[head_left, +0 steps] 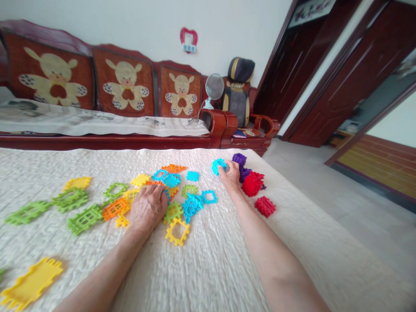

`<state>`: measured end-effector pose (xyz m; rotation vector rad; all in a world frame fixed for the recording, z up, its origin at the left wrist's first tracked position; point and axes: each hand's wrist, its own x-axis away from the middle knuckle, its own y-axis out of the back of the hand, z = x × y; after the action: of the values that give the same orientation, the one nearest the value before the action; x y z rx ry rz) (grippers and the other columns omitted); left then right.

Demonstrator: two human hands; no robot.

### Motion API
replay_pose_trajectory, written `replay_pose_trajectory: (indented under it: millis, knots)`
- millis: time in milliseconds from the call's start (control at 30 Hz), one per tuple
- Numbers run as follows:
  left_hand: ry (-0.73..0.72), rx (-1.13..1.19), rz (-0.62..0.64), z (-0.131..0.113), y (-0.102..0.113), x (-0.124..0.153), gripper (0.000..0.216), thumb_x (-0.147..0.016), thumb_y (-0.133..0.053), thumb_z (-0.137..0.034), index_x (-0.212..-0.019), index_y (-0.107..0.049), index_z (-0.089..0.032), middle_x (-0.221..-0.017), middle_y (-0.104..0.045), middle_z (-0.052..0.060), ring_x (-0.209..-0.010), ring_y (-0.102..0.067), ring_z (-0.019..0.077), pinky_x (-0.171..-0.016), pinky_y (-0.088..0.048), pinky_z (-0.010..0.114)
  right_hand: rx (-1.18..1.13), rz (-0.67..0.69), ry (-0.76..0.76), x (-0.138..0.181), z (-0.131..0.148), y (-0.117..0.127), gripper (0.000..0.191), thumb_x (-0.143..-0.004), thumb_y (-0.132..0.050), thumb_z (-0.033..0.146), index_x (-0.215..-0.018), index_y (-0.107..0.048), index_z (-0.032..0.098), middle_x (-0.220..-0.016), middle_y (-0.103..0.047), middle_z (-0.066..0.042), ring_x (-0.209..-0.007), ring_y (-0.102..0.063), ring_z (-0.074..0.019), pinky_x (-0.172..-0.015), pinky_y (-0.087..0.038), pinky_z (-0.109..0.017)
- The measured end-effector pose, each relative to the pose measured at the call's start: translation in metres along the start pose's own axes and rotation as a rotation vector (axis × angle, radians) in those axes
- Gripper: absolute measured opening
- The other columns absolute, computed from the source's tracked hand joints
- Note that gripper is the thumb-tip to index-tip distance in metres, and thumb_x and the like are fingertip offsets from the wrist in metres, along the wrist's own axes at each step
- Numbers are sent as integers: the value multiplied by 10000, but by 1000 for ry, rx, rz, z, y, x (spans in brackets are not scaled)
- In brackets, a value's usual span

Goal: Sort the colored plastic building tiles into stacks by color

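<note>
Flat plastic interlocking tiles in several colours lie scattered on a cream quilted cover [208,268]. My left hand [147,208] rests palm down on the pile, fingertips touching a blue tile [171,180] among yellow and orange ones. My right hand [231,173] reaches farther out and pinches a cyan tile [218,166]. Just right of that hand sit purple tiles [239,159] and a cluster of red tiles [252,184], with one more red tile [265,206] apart. A yellow open-frame tile [177,232] lies near my left wrist.
Green frame tiles [69,199] spread to the left, and a long yellow tile [30,284] lies near the front left. Behind stands a wooden sofa [107,141] with bear cushions, a small fan [213,89] and a backpack. Bare floor and dark wooden doors are on the right.
</note>
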<state>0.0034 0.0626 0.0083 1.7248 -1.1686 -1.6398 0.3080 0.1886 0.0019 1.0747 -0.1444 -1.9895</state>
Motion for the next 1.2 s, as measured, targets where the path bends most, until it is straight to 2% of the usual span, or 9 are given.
replay_pose_trajectory:
  millis: [167, 467, 633, 900, 1100, 1200]
  knots:
    - [-1, 20, 4, 0, 0, 0, 329, -961, -393, -282, -1056, -697, -197, -1008, -722, 106, -985, -636, 275, -920, -496, 410, 37, 26, -5, -1, -5, -3, 339, -803, -625, 348, -1098, -653, 185, -1128, -610, -131, -1111, -583, -272, -1056, -464, -439]
    - [11, 40, 12, -1, 1, 0, 296, -954, -405, -266, -1016, -689, -212, -992, -718, 97, -983, -626, 271, -916, -482, 399, 34, 148, -126, 2, 5, -2, 624, -709, -696, 348, -1292, -556, 177, -1286, -567, -159, -1241, -541, -310, -1116, -403, -447]
    - [6, 12, 11, -2, 2, 0, 303, -953, -405, -259, -1024, -696, -207, -1006, -720, 90, -972, -624, 272, -910, -484, 394, 76, 216, -164, 1, 12, 1, 683, -741, -648, 321, -1369, -508, 92, -1292, -555, -208, -1221, -558, -325, -1085, -422, -418]
    - [-9, 12, -6, 0, 1, -1, 288, -944, -426, -248, -997, -705, -202, -972, -718, 92, -954, -634, 267, -897, -501, 399, 61, 130, -152, 2, 1, -6, 630, -707, -673, 350, -1299, -549, 177, -1169, -591, -134, -1083, -605, -312, -1006, -473, -449]
    - [1, 0, -6, -1, 1, -1, 287, -945, -432, -259, -992, -709, -200, -977, -723, 90, -953, -638, 272, -881, -508, 399, 56, 110, -142, 2, -7, -10, 646, -678, -689, 388, -1274, -551, 183, -1158, -560, -134, -1050, -602, -313, -977, -491, -467]
    - [17, 13, 10, -2, 3, -1, 284, -945, -432, -257, -991, -706, -199, -979, -722, 89, -972, -635, 268, -890, -502, 390, 53, 59, -64, 4, -3, -9, 669, -675, -693, 397, -1288, -527, 189, -1186, -537, -133, -1113, -565, -318, -1010, -474, -486]
